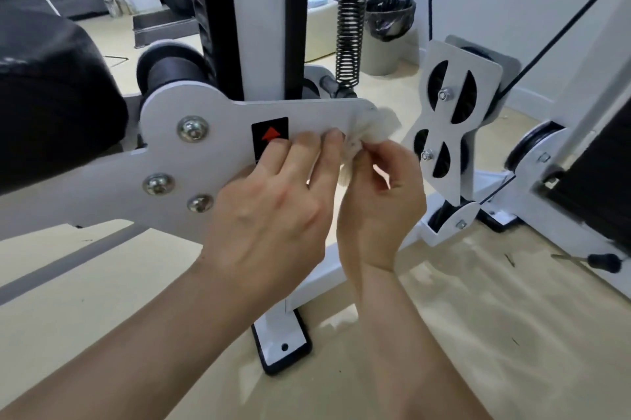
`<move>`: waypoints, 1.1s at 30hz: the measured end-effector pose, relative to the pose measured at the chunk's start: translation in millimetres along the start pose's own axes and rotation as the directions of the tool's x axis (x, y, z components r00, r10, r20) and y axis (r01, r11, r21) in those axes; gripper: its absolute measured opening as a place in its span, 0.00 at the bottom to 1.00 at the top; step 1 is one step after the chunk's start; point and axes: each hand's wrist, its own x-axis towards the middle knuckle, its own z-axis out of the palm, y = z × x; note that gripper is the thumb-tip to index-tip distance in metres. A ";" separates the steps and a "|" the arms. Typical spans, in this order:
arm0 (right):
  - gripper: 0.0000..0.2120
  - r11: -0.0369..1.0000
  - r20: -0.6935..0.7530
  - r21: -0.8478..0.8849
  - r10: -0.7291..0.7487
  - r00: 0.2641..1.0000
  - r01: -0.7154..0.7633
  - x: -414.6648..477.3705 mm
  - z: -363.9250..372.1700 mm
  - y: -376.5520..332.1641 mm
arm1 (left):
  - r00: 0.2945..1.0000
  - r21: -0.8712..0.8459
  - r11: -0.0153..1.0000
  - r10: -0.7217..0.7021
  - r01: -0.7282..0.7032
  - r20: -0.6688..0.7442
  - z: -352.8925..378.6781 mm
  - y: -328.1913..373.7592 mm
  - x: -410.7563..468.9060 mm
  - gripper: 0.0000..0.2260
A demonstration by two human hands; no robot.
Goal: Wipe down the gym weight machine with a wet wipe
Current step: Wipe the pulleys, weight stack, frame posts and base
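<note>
The weight machine's white metal bracket plate runs across the middle, with three bolts and a black sticker showing a red arrow. A crumpled white wet wipe sits at the plate's right end. My right hand pinches the wipe between fingers and thumb. My left hand lies over the plate just left of it, its fingertips at the wipe's edge; I cannot tell whether they hold it.
A black padded seat is at the left. A coil spring hangs above the plate. A white pulley bracket with cables stands to the right. A lined bin stands behind. The machine's foot rests on the wooden floor.
</note>
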 end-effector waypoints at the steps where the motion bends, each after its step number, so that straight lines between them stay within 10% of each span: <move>1: 0.05 0.995 -0.028 0.023 0.095 0.995 -0.094 2.1 -1.5 2.3 | 1.000 0.015 1.000 0.002 -0.002 0.007 2.1 0.9 0.4 0.27; 11: 0.06 0.956 0.177 0.011 -0.292 0.940 0.294 23.1 7.7 -33.4 | 0.998 -0.218 0.975 -0.041 0.049 0.040 -8.3 4.7 8.1 0.26; 25: 0.08 0.907 0.334 -0.049 -0.380 0.863 0.418 -38.7 8.8 -21.7 | 0.985 0.156 0.985 0.095 -0.072 -0.143 -30.8 -34.2 -1.0 0.09; 33: 0.08 0.893 0.366 0.021 -0.425 0.828 0.449 -20.2 31.5 -68.6 | 0.987 -0.073 0.996 -0.052 0.041 -0.155 -58.3 -69.9 -34.2 0.09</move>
